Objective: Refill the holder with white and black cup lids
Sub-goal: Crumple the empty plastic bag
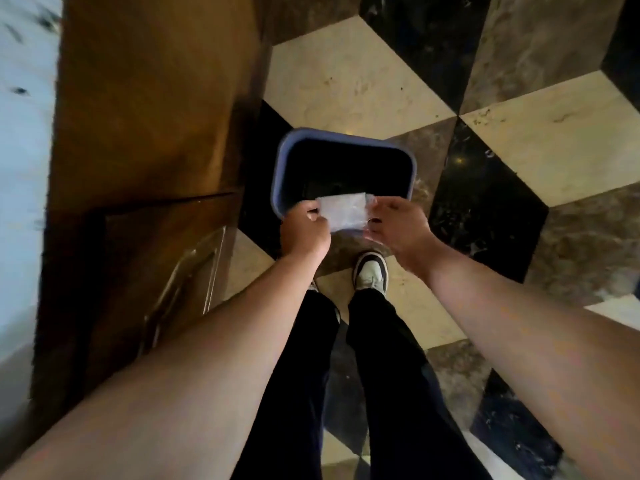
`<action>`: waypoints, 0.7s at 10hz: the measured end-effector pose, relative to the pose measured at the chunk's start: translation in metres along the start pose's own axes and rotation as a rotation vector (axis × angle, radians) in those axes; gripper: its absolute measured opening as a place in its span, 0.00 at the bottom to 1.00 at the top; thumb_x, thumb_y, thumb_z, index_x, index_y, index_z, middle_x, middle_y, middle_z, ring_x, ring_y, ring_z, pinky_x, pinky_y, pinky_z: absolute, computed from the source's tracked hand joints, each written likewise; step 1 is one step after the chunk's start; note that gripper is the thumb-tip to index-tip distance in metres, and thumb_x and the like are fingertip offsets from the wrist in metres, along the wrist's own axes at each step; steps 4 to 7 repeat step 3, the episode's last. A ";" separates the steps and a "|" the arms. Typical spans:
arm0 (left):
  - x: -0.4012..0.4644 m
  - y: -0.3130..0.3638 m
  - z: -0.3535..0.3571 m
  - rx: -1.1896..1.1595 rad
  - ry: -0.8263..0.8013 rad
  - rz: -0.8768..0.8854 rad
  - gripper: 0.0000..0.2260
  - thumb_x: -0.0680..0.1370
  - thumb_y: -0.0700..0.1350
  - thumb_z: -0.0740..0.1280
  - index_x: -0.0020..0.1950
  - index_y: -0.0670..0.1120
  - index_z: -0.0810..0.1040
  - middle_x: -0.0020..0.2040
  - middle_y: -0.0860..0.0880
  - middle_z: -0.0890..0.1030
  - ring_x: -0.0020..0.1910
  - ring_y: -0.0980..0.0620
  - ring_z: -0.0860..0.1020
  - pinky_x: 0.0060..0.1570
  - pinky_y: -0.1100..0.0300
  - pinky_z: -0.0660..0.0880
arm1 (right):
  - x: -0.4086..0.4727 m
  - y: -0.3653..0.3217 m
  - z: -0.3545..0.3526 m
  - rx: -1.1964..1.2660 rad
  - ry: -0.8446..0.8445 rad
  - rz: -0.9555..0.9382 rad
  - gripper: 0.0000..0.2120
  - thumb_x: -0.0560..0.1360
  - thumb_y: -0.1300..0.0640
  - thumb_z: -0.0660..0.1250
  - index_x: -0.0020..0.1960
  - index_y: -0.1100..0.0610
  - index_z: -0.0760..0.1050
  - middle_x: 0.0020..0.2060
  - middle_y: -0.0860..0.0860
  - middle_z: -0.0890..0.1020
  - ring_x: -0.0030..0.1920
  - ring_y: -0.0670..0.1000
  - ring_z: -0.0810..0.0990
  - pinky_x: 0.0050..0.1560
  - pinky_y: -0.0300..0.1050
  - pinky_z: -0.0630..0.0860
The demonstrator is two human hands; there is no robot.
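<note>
Both my hands hold a crumpled clear plastic wrapper (344, 212) over the near rim of a blue-grey bin (346, 138) that stands on the floor. My left hand (304, 232) pinches the wrapper's left edge with curled fingers. My right hand (394, 225) grips its right edge. The bin's inside is dark and its contents cannot be made out. No cup lids and no holder are in view.
A brown wooden counter front (145, 133) runs along the left, with a pale marble top (24, 133) at the far left edge. A clear acrylic piece (187, 285) sits low beside it. The floor has cube-pattern marble tiles (554, 140). My shoe (370, 271) is just behind the bin.
</note>
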State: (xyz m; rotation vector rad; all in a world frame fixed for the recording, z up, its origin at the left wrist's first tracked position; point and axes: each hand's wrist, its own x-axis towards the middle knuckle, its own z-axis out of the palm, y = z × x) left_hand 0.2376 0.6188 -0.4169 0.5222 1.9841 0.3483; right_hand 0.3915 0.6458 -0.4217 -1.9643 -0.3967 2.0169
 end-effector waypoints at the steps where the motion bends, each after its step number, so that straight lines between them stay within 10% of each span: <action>1: 0.033 -0.004 0.018 0.075 -0.017 0.036 0.15 0.81 0.35 0.62 0.67 0.42 0.77 0.62 0.43 0.82 0.60 0.45 0.80 0.53 0.60 0.73 | 0.035 0.005 0.001 0.027 -0.037 0.021 0.15 0.85 0.64 0.52 0.68 0.61 0.71 0.45 0.55 0.84 0.44 0.54 0.87 0.50 0.47 0.83; 2: 0.069 -0.007 0.039 0.119 0.001 0.069 0.16 0.81 0.35 0.62 0.67 0.42 0.77 0.63 0.42 0.81 0.63 0.43 0.78 0.59 0.56 0.74 | 0.069 0.014 0.007 -0.108 0.060 -0.026 0.17 0.84 0.57 0.61 0.71 0.60 0.73 0.62 0.60 0.81 0.65 0.62 0.80 0.65 0.59 0.78; 7: 0.085 -0.010 0.046 0.149 0.044 0.044 0.15 0.82 0.38 0.61 0.67 0.43 0.78 0.64 0.43 0.80 0.64 0.43 0.77 0.55 0.58 0.72 | 0.083 0.021 0.010 -0.085 0.072 0.023 0.17 0.83 0.56 0.62 0.70 0.59 0.74 0.66 0.61 0.79 0.65 0.61 0.80 0.66 0.58 0.77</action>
